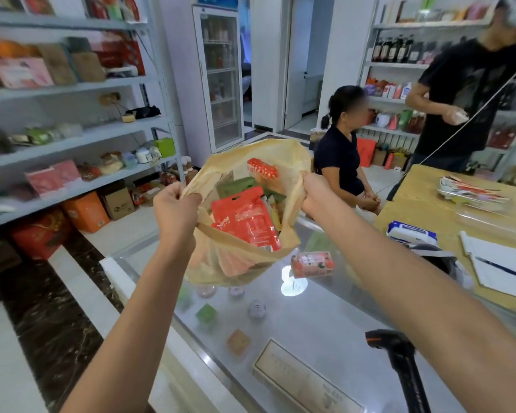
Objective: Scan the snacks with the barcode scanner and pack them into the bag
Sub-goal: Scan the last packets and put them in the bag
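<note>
Left grip [176,204] and right grip [316,195] pinch plastic bag [292,162] rim, snack packets [245,219] packed inside; one red pack [312,264] still unpacked on desk [310,329].

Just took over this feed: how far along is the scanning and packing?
Done: a red pouch, green packets and a red patterned box sit in the bag. In hand: the left hand and right hand grip its rim, holding it open above the glass counter. Left: one pink snack pack lies on the counter; the scanner rests unheld. Whether that pack was scanned, I cannot tell.
</note>
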